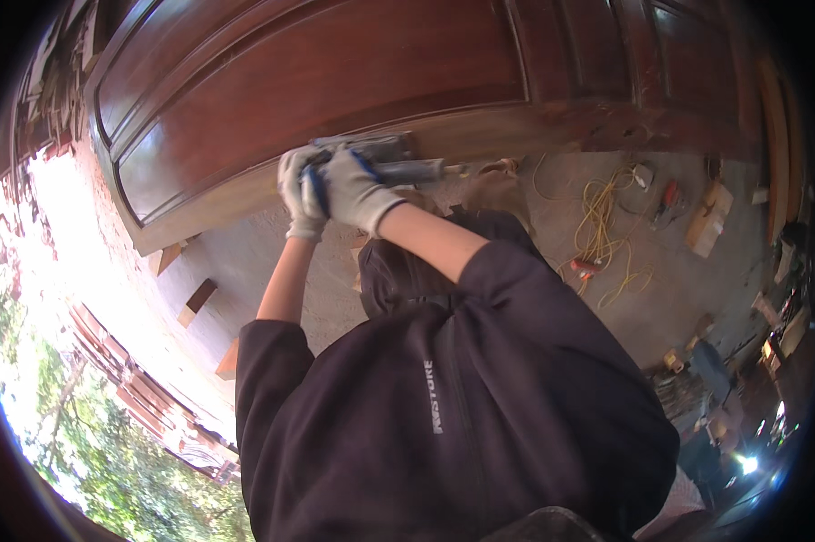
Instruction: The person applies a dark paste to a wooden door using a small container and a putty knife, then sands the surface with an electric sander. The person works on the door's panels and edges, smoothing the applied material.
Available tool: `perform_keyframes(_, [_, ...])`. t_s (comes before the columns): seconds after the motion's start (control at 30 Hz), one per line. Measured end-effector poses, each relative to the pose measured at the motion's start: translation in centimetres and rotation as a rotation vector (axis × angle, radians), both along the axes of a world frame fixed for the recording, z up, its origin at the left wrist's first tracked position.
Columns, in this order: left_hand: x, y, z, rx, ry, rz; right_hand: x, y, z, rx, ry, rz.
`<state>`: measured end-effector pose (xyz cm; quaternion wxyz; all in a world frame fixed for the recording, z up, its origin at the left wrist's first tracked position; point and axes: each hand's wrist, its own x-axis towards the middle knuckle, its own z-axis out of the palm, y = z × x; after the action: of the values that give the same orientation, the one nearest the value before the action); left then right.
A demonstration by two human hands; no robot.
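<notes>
A grey hand-held power tool (412,171), with a flat metal top and a rounded motor body, rests on the near edge of a large red-brown panelled wooden door (362,72). My left hand (301,197), in a pale glove with blue on it, is closed round the tool's left end. My right hand (359,191), gloved alike, grips it just beside the left. Bare, lighter wood (218,210) runs along the door's near edge, under and to both sides of the tool. The tool's underside is hidden, and its exact kind is unclear.
A tangled yellow cord (597,221) lies on the concrete floor to the right, near a red tool (669,194) and a wood board (709,219). Wood blocks (197,303) lie at the left. Clutter (719,375) fills the lower right.
</notes>
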<state>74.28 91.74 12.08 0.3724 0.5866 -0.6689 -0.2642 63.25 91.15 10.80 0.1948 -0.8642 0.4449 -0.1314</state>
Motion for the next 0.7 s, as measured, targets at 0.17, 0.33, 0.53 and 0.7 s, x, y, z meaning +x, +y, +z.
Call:
perform_keyframes(0.17, [-16.6,-2.2,1.4,-0.036,0.049,-0.129,-18.1,-0.9,1.7,0.003,-0.173,-0.061])
perform_keyframes(0.33, [-32.0,-3.4,1.0,-0.071,0.114,-0.219,-33.5,-1.1,3.7,0.113,0.024,-0.204])
perform_keyframes(0.53, [-46.4,-4.7,1.3,-0.013,0.248,-0.318,-49.6,-0.7,2.7,0.020,0.247,-0.177])
perform_keyframes(0.7, [-48.0,-4.3,1.5,-0.043,0.261,-0.167,-50.6,-1.3,2.8,0.050,0.432,-0.132])
